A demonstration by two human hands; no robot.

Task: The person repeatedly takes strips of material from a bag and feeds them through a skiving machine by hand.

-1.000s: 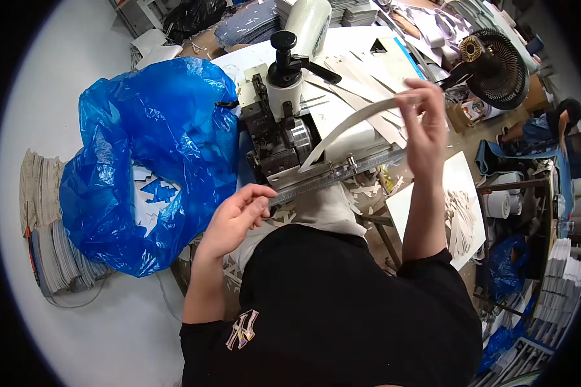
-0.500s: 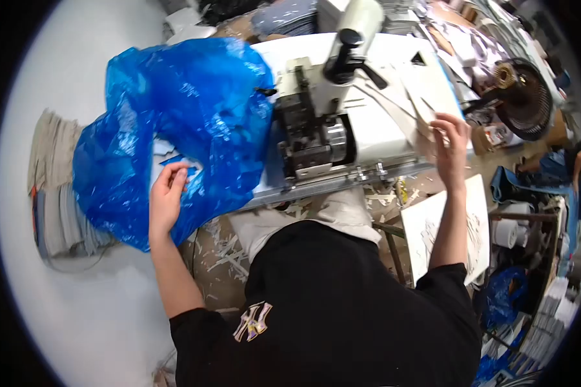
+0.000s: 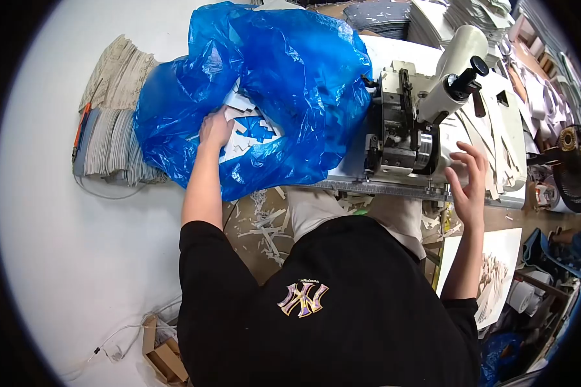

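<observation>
My left hand (image 3: 217, 127) reaches into the mouth of a blue plastic bag (image 3: 290, 61). Its fingertips are hidden among white cut pieces (image 3: 242, 145) inside, so I cannot make out whether it grips one. To the right of the bag stands a bench-mounted machine (image 3: 394, 122) with a round metal wheel and a pale arm. My right hand (image 3: 469, 184) hovers beside the machine near the bench's front edge, fingers apart, holding nothing. Long pale strips (image 3: 494, 148) lie on the bench just behind and right of that hand.
Stacks of sheet material (image 3: 119, 142) with an orange-handled tool (image 3: 81, 132) stand at left. A fan (image 3: 571, 168) is at far right. Below the bench, scraps litter the floor (image 3: 252, 242), and a white board (image 3: 503, 277) carries more strips. An open cardboard box (image 3: 164, 351) sits lower left.
The view has swung left. My left hand has gone from above the bag's opening down among the pieces. My right hand has come away from the strips, and its fingers have spread.
</observation>
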